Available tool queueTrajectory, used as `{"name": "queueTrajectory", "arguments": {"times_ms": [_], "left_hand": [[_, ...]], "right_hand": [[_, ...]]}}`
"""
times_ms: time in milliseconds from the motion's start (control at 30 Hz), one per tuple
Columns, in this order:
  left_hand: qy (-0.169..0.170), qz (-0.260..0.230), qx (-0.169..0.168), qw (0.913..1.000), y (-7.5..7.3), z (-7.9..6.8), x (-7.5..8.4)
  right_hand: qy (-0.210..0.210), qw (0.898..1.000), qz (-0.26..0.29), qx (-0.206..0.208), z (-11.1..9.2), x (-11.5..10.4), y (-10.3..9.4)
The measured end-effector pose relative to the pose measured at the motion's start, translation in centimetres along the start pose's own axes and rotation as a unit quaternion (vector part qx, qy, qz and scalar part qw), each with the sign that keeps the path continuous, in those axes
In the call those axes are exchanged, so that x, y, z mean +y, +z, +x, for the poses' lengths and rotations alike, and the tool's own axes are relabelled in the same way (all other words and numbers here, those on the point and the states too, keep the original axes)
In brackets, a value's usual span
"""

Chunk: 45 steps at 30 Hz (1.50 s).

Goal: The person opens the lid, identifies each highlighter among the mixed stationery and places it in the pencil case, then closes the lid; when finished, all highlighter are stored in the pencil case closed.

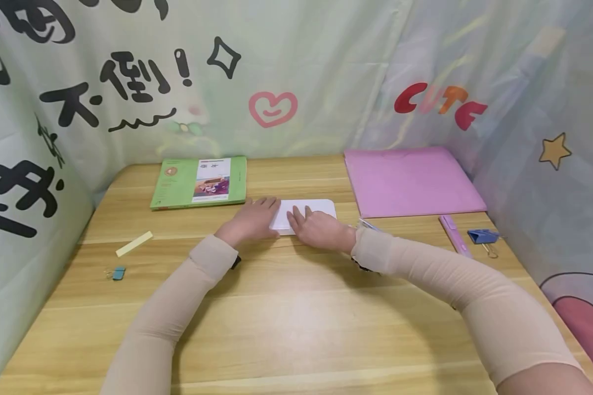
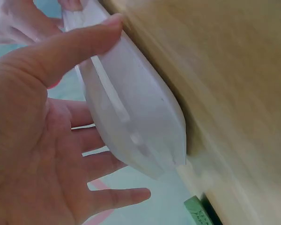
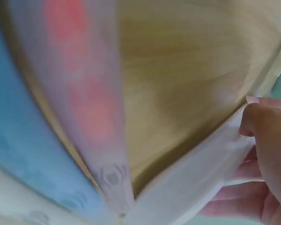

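Note:
A flat white case with rounded corners lies on the table between both hands. In the left wrist view its long side shows a lengthwise seam with a pale strip. My left hand is at the case's left end; its thumb lies across the near side while the other fingers stretch out straight behind. My right hand rests on the case's top, with fingers extended and the thumb at the near edge in the right wrist view. Slim pen-like items lie beside the right wrist, partly hidden by the sleeve.
A green book lies back left and a pink folder-like sheet back right. At right are a purple pen-like item and a blue binder clip. A pale yellow strip and a teal binder clip sit at left.

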State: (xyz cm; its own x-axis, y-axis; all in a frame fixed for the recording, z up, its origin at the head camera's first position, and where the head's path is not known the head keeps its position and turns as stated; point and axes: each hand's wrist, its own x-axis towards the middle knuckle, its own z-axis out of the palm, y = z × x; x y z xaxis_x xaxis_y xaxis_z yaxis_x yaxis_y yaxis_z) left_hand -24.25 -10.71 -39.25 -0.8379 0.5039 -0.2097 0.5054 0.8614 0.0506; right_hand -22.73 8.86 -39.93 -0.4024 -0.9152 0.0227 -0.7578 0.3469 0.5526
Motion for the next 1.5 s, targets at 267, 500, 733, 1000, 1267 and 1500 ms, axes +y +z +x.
{"name": "queueTrajectory", "arguments": {"times_ms": [267, 500, 733, 1000, 1267, 1500], "left_hand": [[-0.009, -0.007, 0.028, 0.9995, 0.3, -0.3, -0.5], [-0.049, -0.079, 0.035, 0.995, -0.9, -2.6, -2.0], [-0.065, -0.093, 0.004, 0.9935, -1.7, -4.6, -3.2], [-0.032, -0.081, 0.015, 0.9961, -0.9, -4.1, -2.8], [-0.069, -0.085, -0.012, 0.994, -0.3, -3.4, -3.0], [-0.084, -0.103, -0.026, 0.9908, -0.4, -2.9, -3.3]], "right_hand": [[0.009, 0.997, 0.05, 0.053, 0.0, 1.5, -0.7], [0.037, 0.989, 0.102, 0.098, -0.5, 2.8, -0.9], [0.074, 0.981, 0.128, 0.128, -0.4, 4.5, -1.0], [0.083, 0.981, 0.134, 0.109, 0.2, 5.2, -0.8], [0.119, 0.968, 0.2, 0.09, 1.4, 5.9, -0.4], [0.191, 0.954, 0.185, 0.141, 2.6, 7.5, 0.6]]}}
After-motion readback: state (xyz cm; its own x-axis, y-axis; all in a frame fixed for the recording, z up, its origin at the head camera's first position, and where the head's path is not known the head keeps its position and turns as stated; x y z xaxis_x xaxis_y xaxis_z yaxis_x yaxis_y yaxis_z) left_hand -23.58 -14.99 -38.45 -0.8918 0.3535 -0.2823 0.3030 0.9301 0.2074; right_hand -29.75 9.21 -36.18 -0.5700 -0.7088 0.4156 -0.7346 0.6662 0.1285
